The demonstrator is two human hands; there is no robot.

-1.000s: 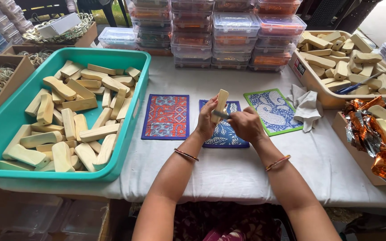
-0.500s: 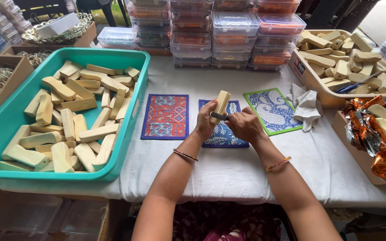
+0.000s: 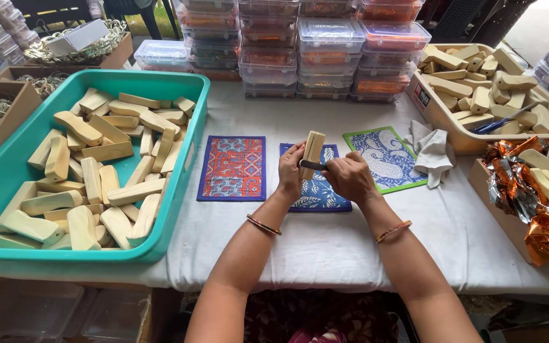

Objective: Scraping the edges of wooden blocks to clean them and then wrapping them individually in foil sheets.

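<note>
head | left hand (image 3: 290,173) fingers grip wooden block (image 3: 313,152) upright | right hand (image 3: 349,178) fingers pinch dark tool (image 3: 312,166) against it

Both forearms reach forward, converging. The left hand (image 3: 290,173) is curled upright in a grip; the right hand (image 3: 349,178) is clenched beside it.

Bare forearms, no sleeves. Thin orange-and-dark bangle (image 3: 264,225) on the wrist of the left hand (image 3: 290,171), matching orange bangle (image 3: 393,231) behind the right hand (image 3: 349,178). Dark patterned garment (image 3: 300,321) over the lap.
</note>
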